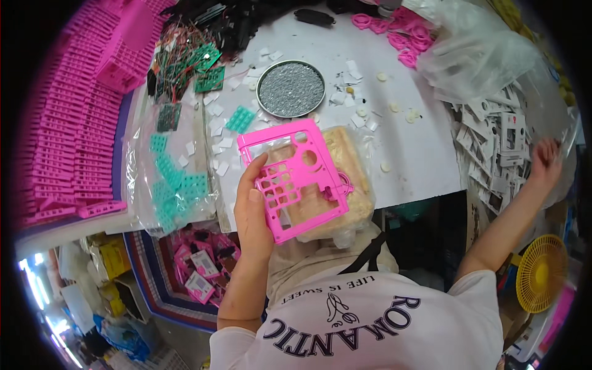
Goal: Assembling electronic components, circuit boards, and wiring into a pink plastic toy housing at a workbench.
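Note:
My left hand [251,213] is closed on the left edge of a pink plastic casing panel [317,176], its thumb lying over the front. The panel has square key openings, round holes and a larger window, and is held tilted above a tan pad wrapped in clear plastic [353,163]. A small pink ring-like part [346,183] shows at the panel's right edge. Far to the right, my right hand [546,161] is at a clear plastic bag [558,92], beside a pile of white printed pieces [509,139]. Its fingers are curled; what they grip, if anything, is too small to make out.
A round dish of grey metal screws [290,88] stands mid-table. Teal rubber keypads [172,176], green circuit boards with wires [208,68] and stacked pink casings [68,123] lie leftward. Pink coils [410,37] sit at the back. A yellow fan [541,273] is low right.

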Available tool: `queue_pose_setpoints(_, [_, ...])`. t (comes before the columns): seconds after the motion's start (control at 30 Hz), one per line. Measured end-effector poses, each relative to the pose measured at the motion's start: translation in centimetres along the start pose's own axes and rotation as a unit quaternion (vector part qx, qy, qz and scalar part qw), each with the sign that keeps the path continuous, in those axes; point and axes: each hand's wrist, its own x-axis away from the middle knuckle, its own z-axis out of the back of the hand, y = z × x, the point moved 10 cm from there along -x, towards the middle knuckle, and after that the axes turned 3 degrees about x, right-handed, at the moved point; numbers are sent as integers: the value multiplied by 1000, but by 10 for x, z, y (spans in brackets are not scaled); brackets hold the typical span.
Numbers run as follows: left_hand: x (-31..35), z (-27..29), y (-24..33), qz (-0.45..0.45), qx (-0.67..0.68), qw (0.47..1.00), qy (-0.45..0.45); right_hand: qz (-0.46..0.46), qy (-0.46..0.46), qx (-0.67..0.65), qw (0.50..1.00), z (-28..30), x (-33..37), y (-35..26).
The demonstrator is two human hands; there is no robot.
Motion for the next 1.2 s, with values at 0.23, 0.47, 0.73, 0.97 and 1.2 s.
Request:
queue_pose_setpoints(0.23, [7, -31, -5, 29, 92, 989, -112, -303, -322, 429, 787, -259, 165, 274])
queue_pose_setpoints(0.47, [20, -28, 0, 82, 80, 991, -70, 103, -315, 554, 763, -333, 160, 306])
queue_pose_setpoints(0.73, [17, -9, 9, 56, 80, 994, 57, -465, -138, 47, 873, -281, 263, 380])
queue_pose_setpoints(0.97, [34, 10, 39, -181, -90, 965, 167, -382, -181, 97, 901, -299, 259, 371])
queue_pose_setpoints(1.2, [38, 14, 25, -93, -130, 980, 116, -348, -160, 152, 911, -291, 256, 372])
